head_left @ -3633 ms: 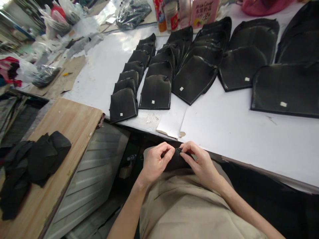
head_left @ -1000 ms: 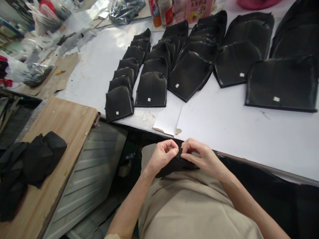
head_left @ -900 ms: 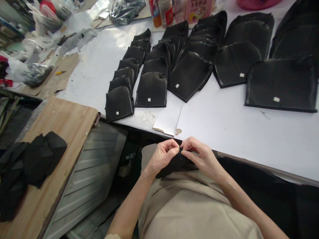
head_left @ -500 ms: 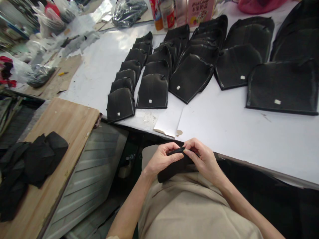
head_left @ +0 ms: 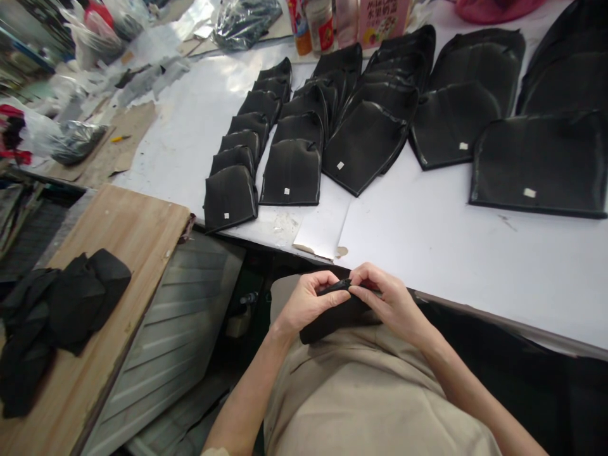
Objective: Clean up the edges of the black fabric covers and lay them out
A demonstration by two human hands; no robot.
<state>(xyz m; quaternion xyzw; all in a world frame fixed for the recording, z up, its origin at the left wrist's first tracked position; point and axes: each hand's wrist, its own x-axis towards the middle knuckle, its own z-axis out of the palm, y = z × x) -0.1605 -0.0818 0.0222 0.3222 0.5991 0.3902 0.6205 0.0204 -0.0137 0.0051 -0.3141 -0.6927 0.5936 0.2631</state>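
A dark fabric piece (head_left: 327, 322) lies against my lap, with its upper edge pinched between both hands. My left hand (head_left: 313, 303) is closed on the edge, thumb on the near side and fingers behind. Right beside it, my right hand (head_left: 380, 292) pinches the same edge, its fingertips almost meeting the left ones. The lower part of the piece hangs over the beige apron (head_left: 370, 392). What lies under the fingertips is hidden.
Overlapping rows of black flat pieces (head_left: 292, 171), some with small white labels, lie on the white table (head_left: 408, 247). Crumpled black cloth (head_left: 76, 297) rests on a wooden board (head_left: 137, 218) at left. Bottles (head_left: 323, 28), a pink box (head_left: 380, 22) and plastic bags stand behind.
Both hands stay at nearly the same place, pinching the dark fabric piece. Its lower edge sits very slightly higher than before.
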